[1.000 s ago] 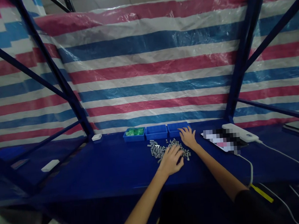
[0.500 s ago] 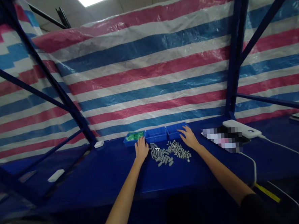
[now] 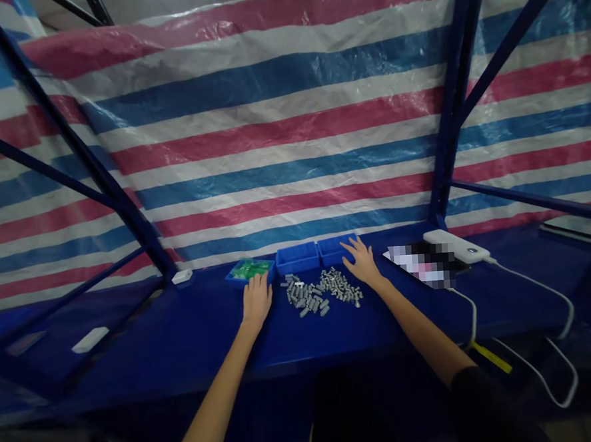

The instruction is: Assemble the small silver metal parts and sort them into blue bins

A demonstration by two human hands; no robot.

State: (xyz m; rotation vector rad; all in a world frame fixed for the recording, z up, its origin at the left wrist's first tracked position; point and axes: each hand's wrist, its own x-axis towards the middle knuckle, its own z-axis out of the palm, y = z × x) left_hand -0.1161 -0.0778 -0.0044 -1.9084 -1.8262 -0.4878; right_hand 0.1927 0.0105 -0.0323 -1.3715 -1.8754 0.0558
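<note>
My left hand (image 3: 257, 302) rests at the near edge of the left blue bin (image 3: 230, 279), fingers stretched forward over its rim; its thumb is hard to make out. That bin holds green pieces (image 3: 251, 269), too small to name. My right hand (image 3: 363, 263) has its fingers spread at the right blue bin (image 3: 331, 251), fingertips at its near right side. Between the hands lie two touching piles of small grey parts: longer cylinder-like pieces (image 3: 305, 296) on the left and smaller pieces (image 3: 340, 286) on the right. A middle blue bin (image 3: 298, 257) stands behind them.
Right of my right hand lie a phone (image 3: 418, 264) with a blurred screen and a white power bank (image 3: 456, 246) with a white cable (image 3: 534, 274). A small white object (image 3: 182, 276) sits near the left post. Blue posts and a striped sheet (image 3: 290, 134) close off the back.
The view has tilted down and shifted. A narrow gap now shows between the left bin and the middle bin, and the left bin sits slightly turned. My left hand has moved left with it.
</note>
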